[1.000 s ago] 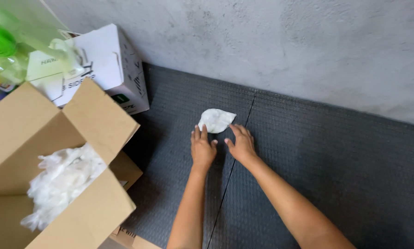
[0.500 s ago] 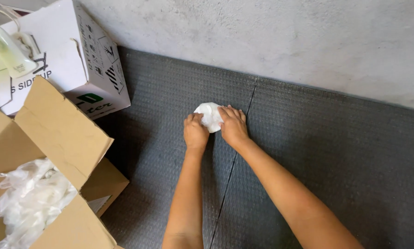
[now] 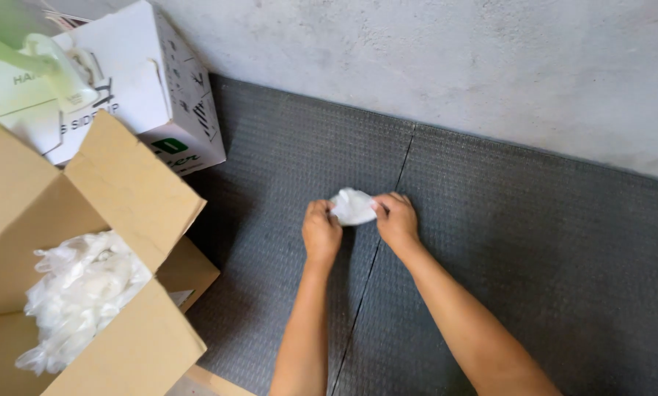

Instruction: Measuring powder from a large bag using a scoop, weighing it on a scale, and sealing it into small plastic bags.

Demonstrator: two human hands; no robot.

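Dark grey ribbed rubber floor mat [image 3: 534, 242] runs up to a pale concrete wall [image 3: 453, 66]. Left of the fingers stands an open brown cardboard box [image 3: 116, 191] of crumpled clear plastic bags [image 3: 79, 293]. Left hand [image 3: 320, 233] and right hand [image 3: 396, 218] pinch a small crumpled white plastic piece [image 3: 352, 207], held between their fingertips above the mat.

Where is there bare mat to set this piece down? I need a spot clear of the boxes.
Bare mat runs from the right hand to the wall. Crowded left of the left hand: open cardboard box, white box.
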